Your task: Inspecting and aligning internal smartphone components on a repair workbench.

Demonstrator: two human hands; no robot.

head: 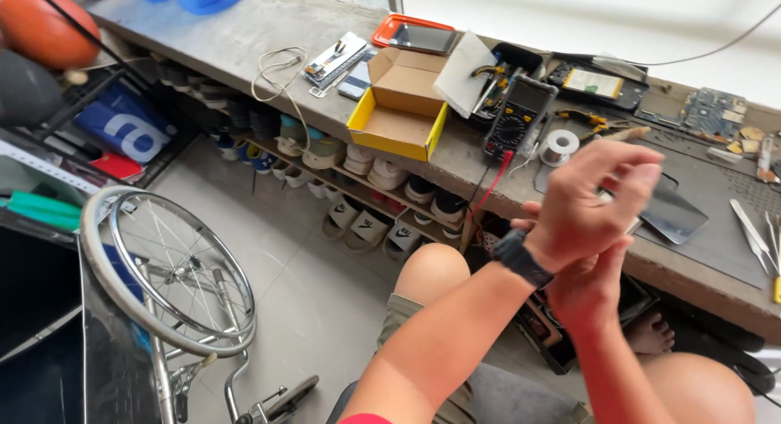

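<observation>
1. Left hand [587, 208], watch [521, 258] on its wrist, lies over right hand [587, 287], fingers curled.
2. Whether they hold anything, I cannot tell.
3. Both hover just beside the multimeter [518, 115], at the bench [244, 26] edge.

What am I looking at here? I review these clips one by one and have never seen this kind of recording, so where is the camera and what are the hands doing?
There is no machine: a seated person wears the camera on the head, so the one picture looks down at their own arms and knees. The left hand, with a dark watch on its wrist, crosses over the right hand; whether they hold anything is hidden. In front runs a grey workbench carrying a yellow cardboard box, a multimeter, a roll of solder wire, a phone in an orange case and tweezers. Shoes line a shelf beneath, and a wheelchair wheel stands at left.
</observation>
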